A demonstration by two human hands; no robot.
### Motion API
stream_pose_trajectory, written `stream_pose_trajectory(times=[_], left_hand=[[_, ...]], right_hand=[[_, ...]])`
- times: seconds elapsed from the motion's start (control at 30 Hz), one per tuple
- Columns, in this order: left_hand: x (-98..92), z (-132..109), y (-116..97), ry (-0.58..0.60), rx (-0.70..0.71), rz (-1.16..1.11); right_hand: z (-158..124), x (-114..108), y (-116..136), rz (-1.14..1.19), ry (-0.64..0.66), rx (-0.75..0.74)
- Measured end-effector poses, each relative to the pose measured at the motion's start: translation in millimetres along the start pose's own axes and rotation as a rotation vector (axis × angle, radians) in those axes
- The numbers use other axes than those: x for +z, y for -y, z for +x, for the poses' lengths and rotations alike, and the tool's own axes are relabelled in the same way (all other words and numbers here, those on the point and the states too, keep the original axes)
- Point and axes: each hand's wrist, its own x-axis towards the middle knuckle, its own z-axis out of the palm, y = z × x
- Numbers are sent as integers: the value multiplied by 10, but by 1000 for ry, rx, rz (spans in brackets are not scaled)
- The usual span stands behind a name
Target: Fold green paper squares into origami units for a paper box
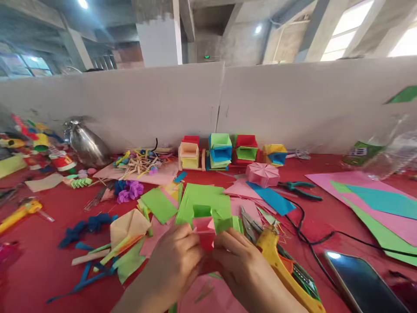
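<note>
Close in front of me, a folded paper box (203, 225) in pink and red, with a green part at its far end, is held between both hands. My left hand (177, 256) is closed on its left side, fingertips pressed together. My right hand (239, 258) pinches the right side; the fingers hide most of the red part. Just beyond lies a stack of green paper (200, 195). Pink paper (208, 295) lies under my wrists. To the right of my right hand rest a yellow hot glue gun (276, 261) and scissors (249, 224).
Several stacked coloured paper boxes (220, 150) stand along the white partition (156, 108). A pink octagonal paper box (262, 174), pliers (301, 189), a black cable (302, 232) and a phone (361, 282) lie to the right. Paper scraps (129, 228) and a metal jug (87, 143) are left.
</note>
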Motion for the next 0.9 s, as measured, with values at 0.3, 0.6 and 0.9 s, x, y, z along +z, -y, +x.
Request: stream_pose_trajectory(times=[0.3,0.6,0.9], left_hand=[[-153,17,257,-69,-289,-48],[-55,-21,518,-295,-498,-262],[-27,40,420,-385,-464,-260]], right_hand=[[5,-97,-267,183,-151,173],[-22,-62,-323,13,-83,191],[-52,-165,-632,-286,-197,418]])
